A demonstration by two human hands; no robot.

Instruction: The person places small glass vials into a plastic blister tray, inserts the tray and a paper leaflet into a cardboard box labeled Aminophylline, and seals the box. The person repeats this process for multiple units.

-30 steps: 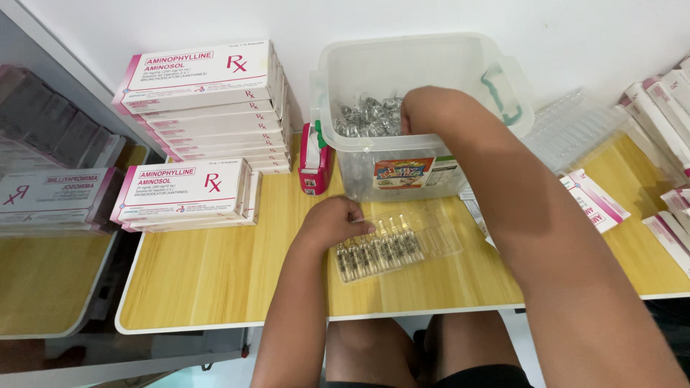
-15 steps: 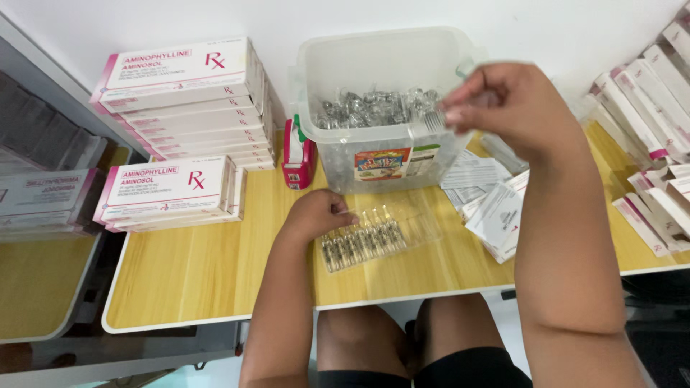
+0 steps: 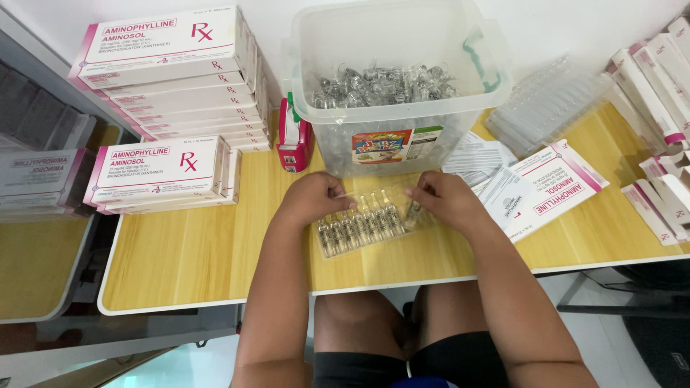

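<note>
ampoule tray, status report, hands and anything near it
Left hand on ampoule tray, steadying. Right hand fingers pinching an ampoule at its end slot. Clear bin just behind, leaflets right.

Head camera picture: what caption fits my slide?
Two hands, left hand and right hand, fill a clear ampoule tray.

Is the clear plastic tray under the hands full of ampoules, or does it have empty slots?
Nearly full: ampoules fill the clear tray, and the right hand covers its right end, so the last slots cannot be told.
</note>
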